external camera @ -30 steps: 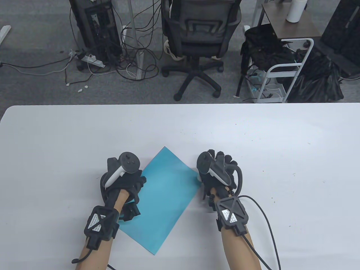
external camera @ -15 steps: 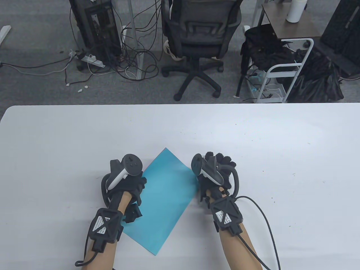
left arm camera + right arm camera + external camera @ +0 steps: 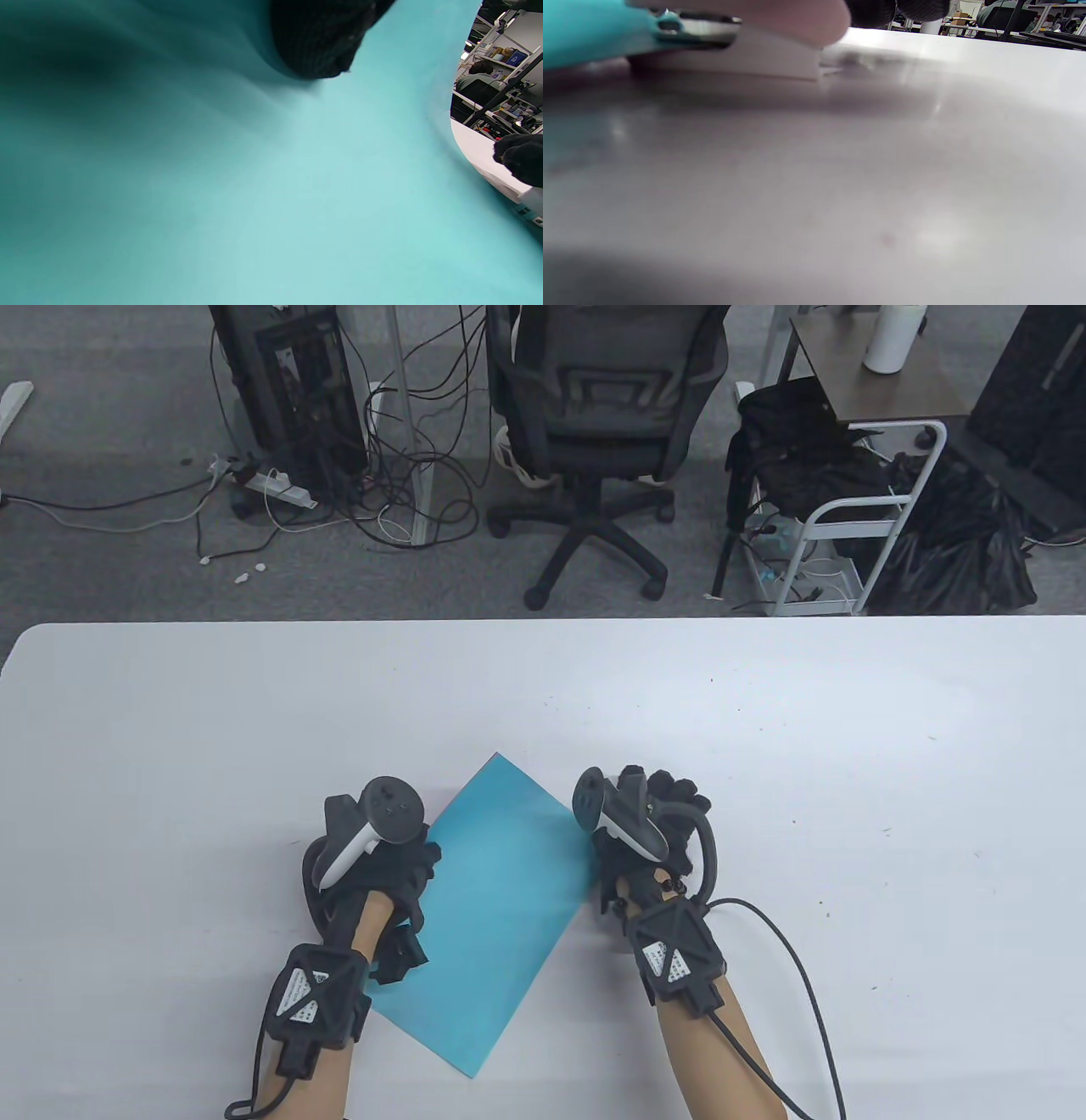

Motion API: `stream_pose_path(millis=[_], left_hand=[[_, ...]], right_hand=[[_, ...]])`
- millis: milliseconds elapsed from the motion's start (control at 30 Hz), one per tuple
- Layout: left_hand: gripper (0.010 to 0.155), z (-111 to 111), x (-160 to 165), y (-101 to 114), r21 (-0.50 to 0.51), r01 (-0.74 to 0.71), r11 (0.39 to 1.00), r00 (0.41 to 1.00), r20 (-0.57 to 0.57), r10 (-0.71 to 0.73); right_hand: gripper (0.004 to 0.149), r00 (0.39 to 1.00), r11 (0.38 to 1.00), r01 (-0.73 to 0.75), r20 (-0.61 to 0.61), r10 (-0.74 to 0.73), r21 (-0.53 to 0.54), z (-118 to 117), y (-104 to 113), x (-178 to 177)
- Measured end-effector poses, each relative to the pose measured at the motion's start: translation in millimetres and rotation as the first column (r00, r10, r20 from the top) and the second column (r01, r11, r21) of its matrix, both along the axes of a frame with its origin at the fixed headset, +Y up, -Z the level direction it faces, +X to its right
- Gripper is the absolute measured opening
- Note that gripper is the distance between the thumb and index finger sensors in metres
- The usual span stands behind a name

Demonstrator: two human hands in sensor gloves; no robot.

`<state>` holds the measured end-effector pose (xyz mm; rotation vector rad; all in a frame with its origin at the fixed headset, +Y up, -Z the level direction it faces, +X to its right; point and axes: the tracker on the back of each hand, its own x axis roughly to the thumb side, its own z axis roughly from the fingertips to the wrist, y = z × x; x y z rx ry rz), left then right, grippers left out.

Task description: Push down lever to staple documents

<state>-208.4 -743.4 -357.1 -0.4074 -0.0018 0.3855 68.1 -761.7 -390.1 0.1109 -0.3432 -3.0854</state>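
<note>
A blue sheet of paper [image 3: 501, 899] lies slantwise on the white table [image 3: 764, 712]. My left hand [image 3: 416, 861] rests on the paper's left edge; in the left wrist view a gloved fingertip [image 3: 318, 38] presses on the blue paper [image 3: 254, 190]. My right hand [image 3: 657, 814] is curled over the stapler at the paper's right corner and hides it in the table view. In the right wrist view the white stapler [image 3: 734, 55] sits on the table with the blue paper [image 3: 585, 34] between its jaws, gloved fingers [image 3: 882, 10] behind it.
The table's far edge [image 3: 543, 623] borders a floor with an office chair [image 3: 594, 432], cables and a computer tower [image 3: 288, 381]. A white cart [image 3: 848, 534] and black bags stand at the back right. My right wrist cable [image 3: 806, 976] trails over the table.
My right hand has shifted a little left over the paper's right corner. My left hand and the paper have barely moved.
</note>
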Motion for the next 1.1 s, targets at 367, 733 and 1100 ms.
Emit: stream_pose_path(millis=[367,733,1100], left_hand=[[0.04,-0.6,-0.7,0.4,-0.012,-0.003,1.0,1.0,-0.001,0.003],[0.04,-0.3,0.1,1.1,-0.007,0.006,1.0,1.0,-0.003,-0.006],[0.04,0.1,1.0,1.1,-0.005,0.01,1.0,1.0,-0.006,-0.01]], right_hand=[[0.071,0.999,0.999,-0.031,0.008,0.032,-0.029,-1.5,1.1,-4.5],[0.071,1.0,0.999,-0.008,0.014,0.009,-0.052,-1.8,0.5,-4.9],[0.071,0.999,0.998,0.019,0.029,-0.017,-0.057,-2.0,-0.3,-4.3]])
